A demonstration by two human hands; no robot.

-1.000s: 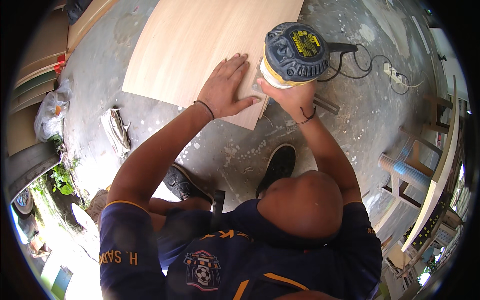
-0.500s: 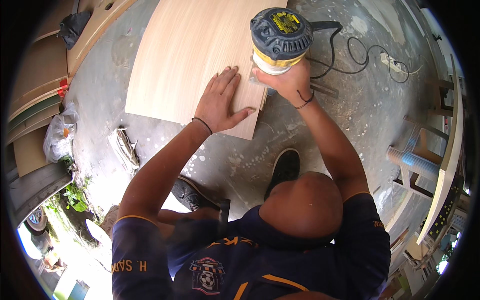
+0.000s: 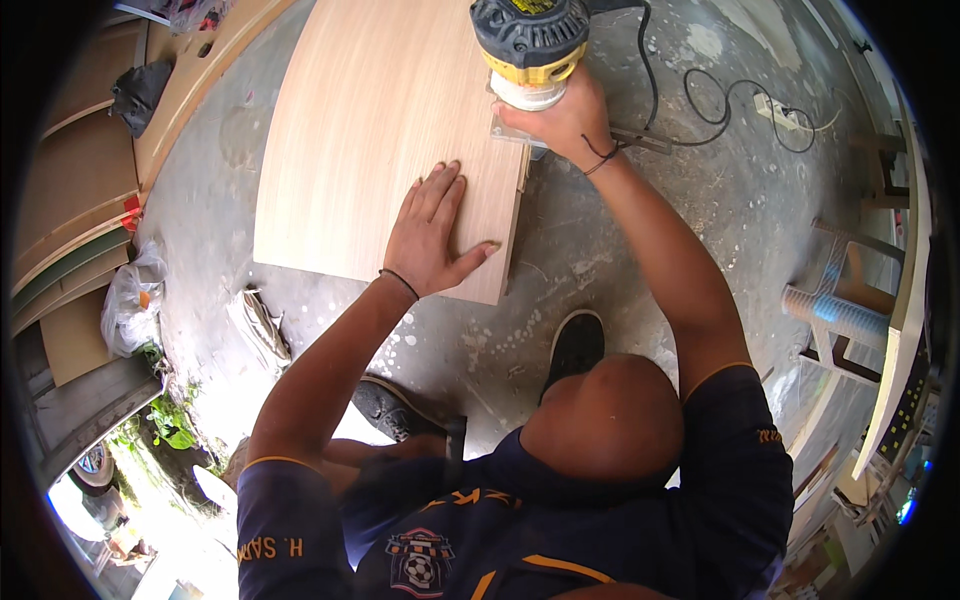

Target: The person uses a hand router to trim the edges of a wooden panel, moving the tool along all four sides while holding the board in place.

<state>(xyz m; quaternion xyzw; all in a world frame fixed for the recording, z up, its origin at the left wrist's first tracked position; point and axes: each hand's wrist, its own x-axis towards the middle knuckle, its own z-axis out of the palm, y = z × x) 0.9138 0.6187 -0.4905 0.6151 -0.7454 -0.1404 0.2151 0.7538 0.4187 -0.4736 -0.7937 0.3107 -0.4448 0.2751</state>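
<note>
Clearly, a pale wood-grain panel [image 3: 370, 130], flat, smooth and rectangular, is laid on the rough, dust-speckled concrete floor [image 3: 560, 330], its long axis running away from the person and its near short edge lying just under the left hand [image 3: 432, 232]. That hand is spread flat, palm down, fingers extended forward and thumb splayed toward the panel's right edge; nothing is gripped. Beyond it and to its right, a yellow-and-black router [image 3: 530, 45], round-bodied and upright, is clasped by the right hand [image 3: 560, 118], fingers curled round its lower body at the panel's right edge. A black cord [image 3: 700, 95] is looped over the floor right of that hand.
</note>
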